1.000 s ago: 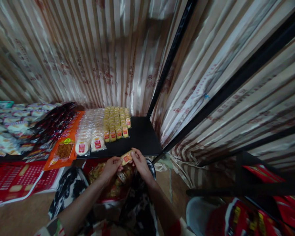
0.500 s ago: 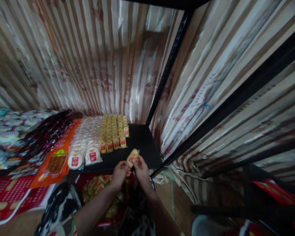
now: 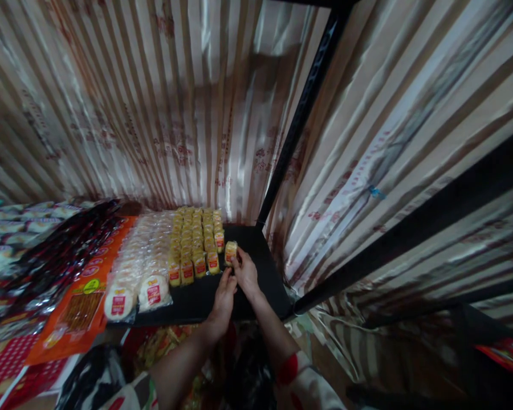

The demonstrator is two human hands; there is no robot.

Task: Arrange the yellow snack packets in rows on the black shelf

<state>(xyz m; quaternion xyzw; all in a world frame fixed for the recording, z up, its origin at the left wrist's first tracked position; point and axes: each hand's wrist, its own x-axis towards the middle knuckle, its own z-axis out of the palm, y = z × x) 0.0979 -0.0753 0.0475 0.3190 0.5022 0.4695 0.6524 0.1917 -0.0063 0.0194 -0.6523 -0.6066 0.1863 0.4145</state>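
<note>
My right hand (image 3: 245, 272) pinches a small yellow snack packet with a red label (image 3: 230, 252) and holds it upright on the black shelf (image 3: 256, 267), just right of the rows of matching yellow packets (image 3: 195, 239). My left hand (image 3: 224, 297) reaches forward beside it, fingers closed near the right hand's thumb; nothing shows in it. Both forearms come up from the bottom middle.
Round white packs with red labels (image 3: 137, 279) lie left of the yellow rows, then orange sachets (image 3: 83, 296) and dark red packets (image 3: 64, 250). A black shelf post (image 3: 299, 119) rises at the corner. Striped shiny sheeting (image 3: 175, 102) covers the back and right. An open bag of snacks (image 3: 162, 347) sits below.
Both hands moved forward from above the bag onto the shelf, carrying the packet to the right end of the yellow rows. The left hand let go of the packet.
</note>
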